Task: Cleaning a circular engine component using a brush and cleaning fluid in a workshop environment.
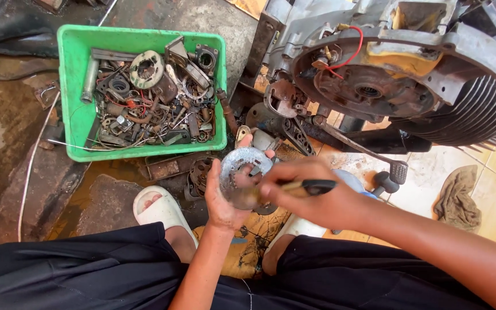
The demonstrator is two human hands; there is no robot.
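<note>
My left hand (pixel 225 198) holds a round grey metal plate (pixel 243 163) with cut-outs, palm up, just in front of my knees. My right hand (pixel 305 192) is closed on a tool with a black handle (pixel 317 186) and a pale shaft, its blurred tip pressed against the lower part of the plate. Both hands are dirty with grease. A large engine casing (pixel 386 74) with cooling fins, red wires and an open round cavity stands just beyond the hands at the upper right.
A green plastic tray (pixel 70 86) full of several greasy metal parts sits at the upper left. A white sandal (pixel 159 209) covers my foot below it. A brown rag (pixel 457 201) lies on tiles at right. A kick lever (pixel 368 155) lies under the engine.
</note>
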